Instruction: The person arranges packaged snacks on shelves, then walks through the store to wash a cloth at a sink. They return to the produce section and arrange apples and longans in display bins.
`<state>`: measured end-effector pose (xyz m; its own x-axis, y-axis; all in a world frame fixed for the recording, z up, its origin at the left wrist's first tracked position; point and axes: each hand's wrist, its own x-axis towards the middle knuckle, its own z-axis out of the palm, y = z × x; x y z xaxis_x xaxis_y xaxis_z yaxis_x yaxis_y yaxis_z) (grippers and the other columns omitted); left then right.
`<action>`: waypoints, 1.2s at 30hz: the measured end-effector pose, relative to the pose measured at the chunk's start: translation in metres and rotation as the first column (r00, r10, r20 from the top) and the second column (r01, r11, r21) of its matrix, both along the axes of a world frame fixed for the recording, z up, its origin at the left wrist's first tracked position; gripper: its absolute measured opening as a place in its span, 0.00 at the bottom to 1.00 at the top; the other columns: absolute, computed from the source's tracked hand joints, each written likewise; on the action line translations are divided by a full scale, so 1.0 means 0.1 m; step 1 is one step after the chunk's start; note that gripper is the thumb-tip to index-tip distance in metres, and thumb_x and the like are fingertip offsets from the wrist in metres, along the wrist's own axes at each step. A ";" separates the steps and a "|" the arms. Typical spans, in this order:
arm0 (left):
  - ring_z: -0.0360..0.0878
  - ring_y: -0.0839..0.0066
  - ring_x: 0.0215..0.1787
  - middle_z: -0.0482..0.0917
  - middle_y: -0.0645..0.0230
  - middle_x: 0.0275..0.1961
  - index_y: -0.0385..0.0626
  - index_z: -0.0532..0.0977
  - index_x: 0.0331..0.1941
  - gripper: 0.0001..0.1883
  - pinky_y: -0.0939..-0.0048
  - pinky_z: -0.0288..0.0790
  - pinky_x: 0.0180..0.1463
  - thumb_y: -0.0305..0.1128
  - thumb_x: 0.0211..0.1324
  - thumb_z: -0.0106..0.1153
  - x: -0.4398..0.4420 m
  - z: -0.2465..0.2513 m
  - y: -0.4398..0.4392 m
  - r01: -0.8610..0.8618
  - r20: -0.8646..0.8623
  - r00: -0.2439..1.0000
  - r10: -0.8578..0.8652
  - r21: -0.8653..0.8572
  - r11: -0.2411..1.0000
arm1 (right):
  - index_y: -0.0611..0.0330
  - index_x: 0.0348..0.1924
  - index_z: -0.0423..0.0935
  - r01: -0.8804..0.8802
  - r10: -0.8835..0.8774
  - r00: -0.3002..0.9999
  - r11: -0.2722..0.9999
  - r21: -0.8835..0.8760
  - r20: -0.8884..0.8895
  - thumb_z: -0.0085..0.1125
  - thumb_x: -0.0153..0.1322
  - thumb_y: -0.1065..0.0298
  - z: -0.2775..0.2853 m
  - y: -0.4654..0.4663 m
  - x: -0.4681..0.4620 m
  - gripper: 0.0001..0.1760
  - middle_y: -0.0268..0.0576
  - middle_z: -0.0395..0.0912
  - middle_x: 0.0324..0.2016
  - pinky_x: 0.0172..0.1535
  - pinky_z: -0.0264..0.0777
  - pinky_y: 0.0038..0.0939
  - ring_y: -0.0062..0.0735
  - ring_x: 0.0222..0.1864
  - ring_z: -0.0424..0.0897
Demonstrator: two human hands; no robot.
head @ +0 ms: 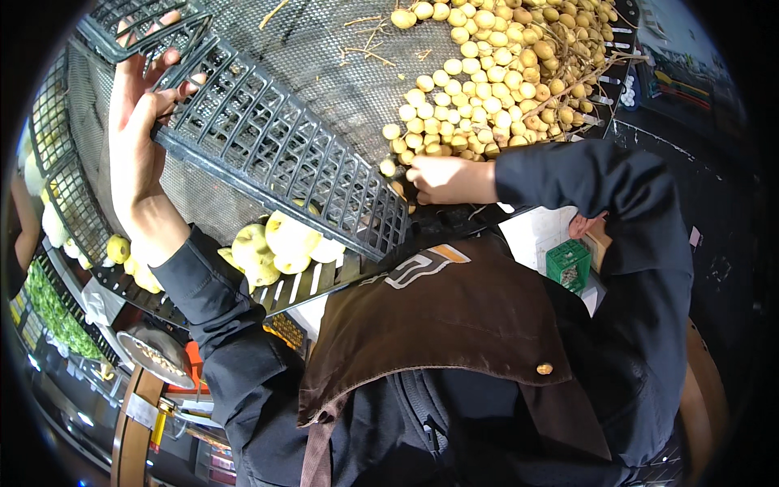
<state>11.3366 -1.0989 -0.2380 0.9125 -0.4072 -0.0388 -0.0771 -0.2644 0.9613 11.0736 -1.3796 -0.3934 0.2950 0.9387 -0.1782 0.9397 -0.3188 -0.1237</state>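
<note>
My left hand (137, 115) grips one end of a black plastic grid divider (286, 146), its fingers hooked around the bars. The divider slants across a grey textured mesh mat (341, 91), and its lower end reaches the display's front edge. By that lower end, my right hand (447, 179) rests at the near edge of a heap of longans (487, 91). Its fingers are curled and partly hidden, so I cannot tell whether they hold anything. Several pale yellow fruits (280, 240), some bagged or wrapped, lie under the divider's near side.
Loose twigs (368, 52) lie on the mat. Another black grid divider (58, 146) stands at the left, with wrapped fruit behind it. Below the display are a green plastic crate (567, 266) and a round pan (155, 359). Leafy greens (61, 310) fill a shelf at the far left.
</note>
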 end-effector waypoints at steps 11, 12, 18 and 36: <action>0.77 0.65 0.55 0.69 0.52 0.64 0.40 0.57 0.70 0.34 0.66 0.77 0.52 0.24 0.57 0.47 -0.09 0.06 -0.07 -0.036 -0.077 0.997 0.028 -0.100 0.994 | 0.55 0.43 0.75 0.749 0.069 0.169 0.639 0.173 -0.983 0.52 0.71 0.67 0.17 0.15 0.33 0.09 0.33 0.78 0.40 0.40 0.72 0.26 0.27 0.38 0.76; 0.79 0.65 0.51 0.70 0.52 0.63 0.41 0.57 0.70 0.34 0.67 0.77 0.51 0.24 0.58 0.47 -0.08 0.04 -0.08 -0.041 -0.074 0.997 0.033 -0.109 0.993 | 0.56 0.48 0.73 0.752 0.112 -0.093 0.660 0.005 -0.989 0.51 0.72 0.68 0.05 0.21 0.30 0.11 0.36 0.78 0.44 0.38 0.74 0.26 0.28 0.39 0.77; 0.78 0.69 0.55 0.74 0.54 0.58 0.43 0.55 0.70 0.34 0.71 0.81 0.49 0.16 0.58 0.48 -0.13 0.03 -0.09 -0.113 -0.108 0.990 0.088 -0.246 0.963 | 0.58 0.39 0.77 0.358 -0.237 0.471 0.932 -0.061 -0.849 0.58 0.69 0.59 -0.21 0.26 0.22 0.13 0.42 0.78 0.39 0.38 0.75 0.35 0.41 0.34 0.78; 0.81 0.76 0.46 0.75 0.55 0.62 0.42 0.57 0.70 0.35 0.87 0.72 0.36 0.18 0.58 0.55 -0.41 0.09 -0.20 -0.160 -0.049 0.987 0.153 -0.279 0.947 | 0.57 0.37 0.77 0.151 -0.088 0.860 0.985 0.085 -0.503 0.57 0.70 0.55 -0.27 0.19 -0.07 0.14 0.41 0.75 0.37 0.43 0.66 0.40 0.43 0.41 0.74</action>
